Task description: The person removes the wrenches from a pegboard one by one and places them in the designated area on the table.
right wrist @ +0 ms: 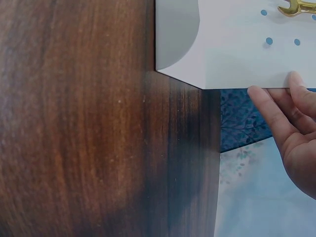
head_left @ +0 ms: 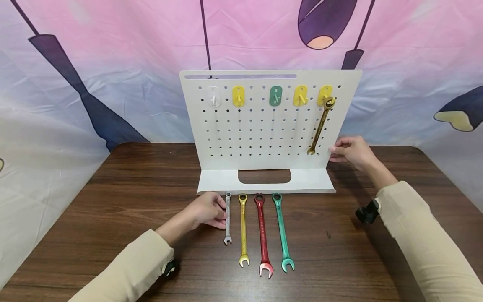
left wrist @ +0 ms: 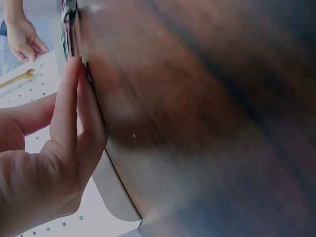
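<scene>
In the head view my left hand (head_left: 209, 209) is beside the small silver combination wrench (head_left: 228, 220), its fingertips touching the shaft from the left. The left wrist view shows those fingers (left wrist: 66, 108) fairly straight. My right hand (head_left: 352, 152) holds the right edge of the white pegboard (head_left: 264, 138); in the right wrist view the thumb (right wrist: 297, 86) lies on the front face and other fingers go behind the edge. To the silver wrench's right lie a yellow wrench (head_left: 243, 230), a red wrench (head_left: 262, 235) and a green wrench (head_left: 282, 230).
A gold wrench (head_left: 320, 128) hangs tilted from the rightmost yellow hook (head_left: 323, 93). Further hooks on the board are white (head_left: 214, 96), yellow (head_left: 238, 96) and green (head_left: 276, 96). The board stands on a brown wooden table (head_left: 151, 180), before a patterned cloth (head_left: 151, 75).
</scene>
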The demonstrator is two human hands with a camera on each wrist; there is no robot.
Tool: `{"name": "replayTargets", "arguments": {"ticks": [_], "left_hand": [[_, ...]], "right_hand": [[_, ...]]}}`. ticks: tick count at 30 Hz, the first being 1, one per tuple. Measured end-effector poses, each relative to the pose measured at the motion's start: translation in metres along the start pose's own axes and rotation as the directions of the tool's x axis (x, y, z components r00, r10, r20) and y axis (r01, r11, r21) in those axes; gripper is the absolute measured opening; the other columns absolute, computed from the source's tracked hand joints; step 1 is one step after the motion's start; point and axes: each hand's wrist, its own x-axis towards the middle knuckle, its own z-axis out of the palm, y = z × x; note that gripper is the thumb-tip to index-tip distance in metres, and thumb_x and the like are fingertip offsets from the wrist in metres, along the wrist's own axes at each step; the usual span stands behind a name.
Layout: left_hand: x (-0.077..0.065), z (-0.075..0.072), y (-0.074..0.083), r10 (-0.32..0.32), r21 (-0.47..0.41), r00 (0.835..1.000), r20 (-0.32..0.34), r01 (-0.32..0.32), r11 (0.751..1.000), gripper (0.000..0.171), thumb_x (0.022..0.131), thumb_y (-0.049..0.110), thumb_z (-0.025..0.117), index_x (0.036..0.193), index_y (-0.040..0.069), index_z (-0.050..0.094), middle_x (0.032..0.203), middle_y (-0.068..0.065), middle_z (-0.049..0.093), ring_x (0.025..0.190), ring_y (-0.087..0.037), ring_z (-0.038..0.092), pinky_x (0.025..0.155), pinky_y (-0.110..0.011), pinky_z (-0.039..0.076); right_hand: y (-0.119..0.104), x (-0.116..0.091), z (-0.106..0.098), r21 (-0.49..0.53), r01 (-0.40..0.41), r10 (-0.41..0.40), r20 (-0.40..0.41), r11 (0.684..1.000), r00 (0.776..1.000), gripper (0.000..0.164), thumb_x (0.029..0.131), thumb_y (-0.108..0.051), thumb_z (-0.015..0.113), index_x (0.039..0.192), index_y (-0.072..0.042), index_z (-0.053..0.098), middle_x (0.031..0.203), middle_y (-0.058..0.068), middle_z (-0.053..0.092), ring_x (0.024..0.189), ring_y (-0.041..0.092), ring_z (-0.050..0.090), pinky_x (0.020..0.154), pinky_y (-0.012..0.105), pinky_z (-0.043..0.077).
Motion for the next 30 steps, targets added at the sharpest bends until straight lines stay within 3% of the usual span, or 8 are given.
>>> {"name": "replayTargets", "arguments": {"ticks": [16,30], "left_hand": [[-0.0037,0.0013,-0.0017,-0.016,0.116,0.994,-0.108,0.029,0.993,0.016,0.081,-0.016,0.056,0.092,-0.012,0.045,0.071,-0.014,0.051,0.054,-0.016,0.059,0.056,-0.029,0.058],[-0.0067,-0.0013,0.0006,0.009,0.114,0.996,-0.086,0.001,0.993,0.017,0.081,-0.014,0.057,0.092,-0.013,0.044,0.071,-0.016,0.052,0.053,-0.016,0.057,0.056,-0.03,0.059]], "right_hand": [[0.0014,0.0002,-0.0002,0.01,0.004,-0.004,-0.004,1.0,1.0,0.021,0.091,0.001,0.052,0.098,0.021,0.048,0.08,0.004,0.063,0.075,0.017,0.065,0.082,0.045,0.052],[0.0009,0.001,0.0006,0.044,0.006,-0.006,-0.003,0.999,1.0,0.019,0.09,0.0,0.054,0.093,0.019,0.051,0.083,0.006,0.062,0.074,0.018,0.065,0.08,0.043,0.054]]}}
